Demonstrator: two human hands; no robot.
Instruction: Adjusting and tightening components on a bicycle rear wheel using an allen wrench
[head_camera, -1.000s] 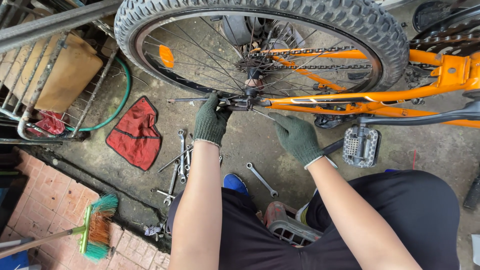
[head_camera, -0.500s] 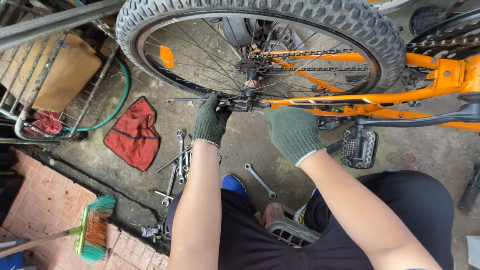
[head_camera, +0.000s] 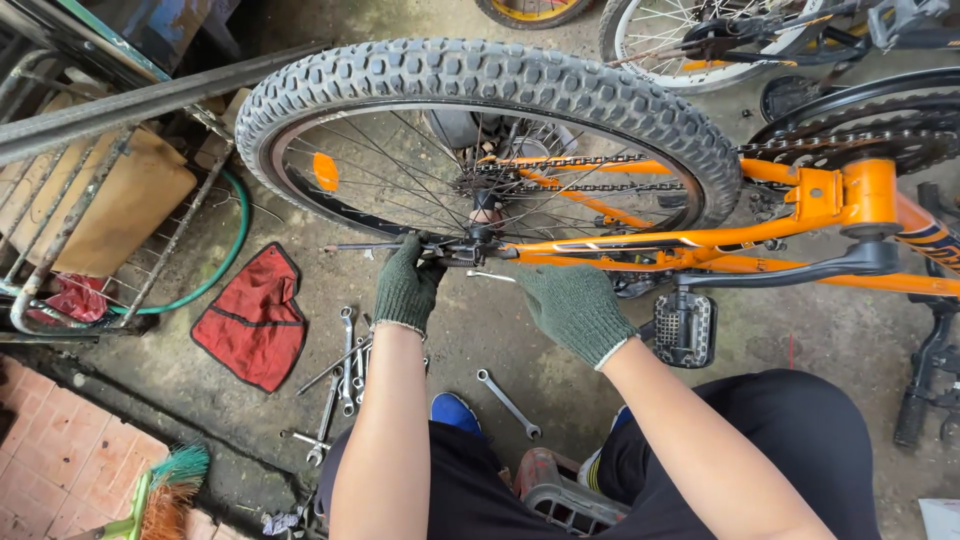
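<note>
An orange bicycle (head_camera: 800, 215) lies upside down, its knobby rear wheel (head_camera: 480, 85) in front of me. My left hand (head_camera: 405, 285), in a dark green glove, grips a long thin tool (head_camera: 355, 246) at the wheel's axle (head_camera: 480, 240). My right hand (head_camera: 575, 305), also gloved, is closed just right of the axle under the orange chainstay, with a slim metal wrench (head_camera: 490, 275) sticking out of it toward the hub. The chain (head_camera: 590, 160) runs over the rear sprockets. A black pedal (head_camera: 685, 330) hangs close to my right wrist.
Several wrenches (head_camera: 345, 365) lie on the concrete floor below my left arm, one more wrench (head_camera: 508, 403) near my knees. A red rag (head_camera: 255, 320), green hose (head_camera: 225, 265), metal rack (head_camera: 90, 220) and a broom (head_camera: 165, 490) sit left. Another wheel (head_camera: 700, 40) stands behind.
My right hand has shifted up and left toward the axle. The view has tilted down a little, and my left hand stays at the hub.
</note>
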